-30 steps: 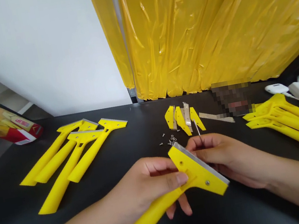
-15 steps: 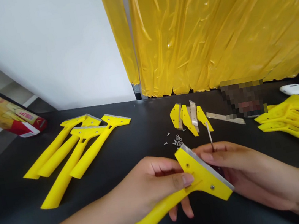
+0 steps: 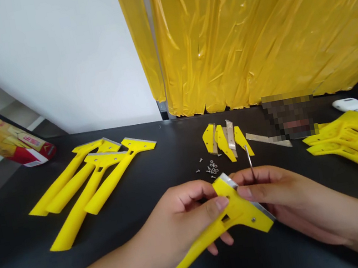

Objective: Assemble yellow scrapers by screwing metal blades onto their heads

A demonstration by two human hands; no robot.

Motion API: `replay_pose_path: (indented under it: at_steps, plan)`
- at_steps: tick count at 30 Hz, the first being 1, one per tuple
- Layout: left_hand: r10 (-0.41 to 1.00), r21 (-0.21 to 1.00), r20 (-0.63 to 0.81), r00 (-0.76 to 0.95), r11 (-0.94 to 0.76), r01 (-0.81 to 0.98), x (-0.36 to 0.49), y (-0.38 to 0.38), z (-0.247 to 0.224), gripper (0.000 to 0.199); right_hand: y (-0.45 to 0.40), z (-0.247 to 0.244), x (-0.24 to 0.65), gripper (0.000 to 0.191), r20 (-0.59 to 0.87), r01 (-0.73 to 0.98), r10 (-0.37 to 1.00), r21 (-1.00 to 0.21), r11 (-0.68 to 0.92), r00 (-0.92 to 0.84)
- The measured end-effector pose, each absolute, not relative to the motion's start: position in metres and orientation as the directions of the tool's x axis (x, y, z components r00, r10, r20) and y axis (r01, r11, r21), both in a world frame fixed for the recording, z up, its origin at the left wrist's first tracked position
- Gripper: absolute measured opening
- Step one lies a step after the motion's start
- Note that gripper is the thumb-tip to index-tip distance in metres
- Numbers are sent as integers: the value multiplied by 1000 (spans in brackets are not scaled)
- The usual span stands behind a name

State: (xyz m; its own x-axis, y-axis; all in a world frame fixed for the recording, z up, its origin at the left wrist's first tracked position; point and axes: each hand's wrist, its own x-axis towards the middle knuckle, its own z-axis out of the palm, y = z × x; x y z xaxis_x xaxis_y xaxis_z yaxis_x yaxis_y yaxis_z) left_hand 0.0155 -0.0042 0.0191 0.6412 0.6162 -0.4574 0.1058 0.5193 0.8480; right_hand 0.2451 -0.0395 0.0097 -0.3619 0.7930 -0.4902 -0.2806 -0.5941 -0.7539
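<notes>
backdrop: white wall to the left and yellow plastic sheeting hanging in folds to the right, both behind a black table.

scraper: yellow plastic scraper held in the air above the table's near side, handle slanting down to the left, with a steel blade along the head's edge and a small screw in the head.

left hand: left hand clamped around the scraper's neck, thumb lying across the head.

right hand: right hand closed, its fingers pressed against the far side of the head and pinching a thin metal shaft that stands nearly upright; its lower end is hidden in the fingers, so what it belongs to cannot be told.

change: the scraper head has rolled since a moment ago, so the blade now shows more edge-on and a slot in the neck faces up.

just ahead: small screws and nuts lie scattered just beyond the hands, near loose yellow scraper heads, steel blades and a long steel strip.

sides: finished-looking scrapers lie to the left, more to the right.
</notes>
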Motion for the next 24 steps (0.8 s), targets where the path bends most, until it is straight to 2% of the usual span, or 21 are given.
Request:
replay_pose_path:
  at_steps: [6, 10, 15, 20, 24]
  plan:
    - [702, 879, -427, 570, 470, 80, 19, -5, 19, 24, -39, 6, 239, 28, -497, -289, 797, -752, -593, -343]
    - [702, 874, -441, 559, 479, 87, 19, -3, 19, 27, -41, 5, 237, 34, -512, -282, 803, -757, -590, -306]
    - [701, 857, -467, 539, 509, 80, 19, -4, 18, 28, -41, 2, 236, 41, -471, -188, 844, -832, -522, -258]
    - [655, 774, -504, 562, 632, -42, 19, -2, 17, 23, -36, -1, 239, 48, -381, -53, 903, -916, -398, -196]
    - [726, 758, -484, 489, 627, -181, 13, 11, 19, 16, -24, -5, 247, 50, -296, -102, 953, -948, -301, -67]
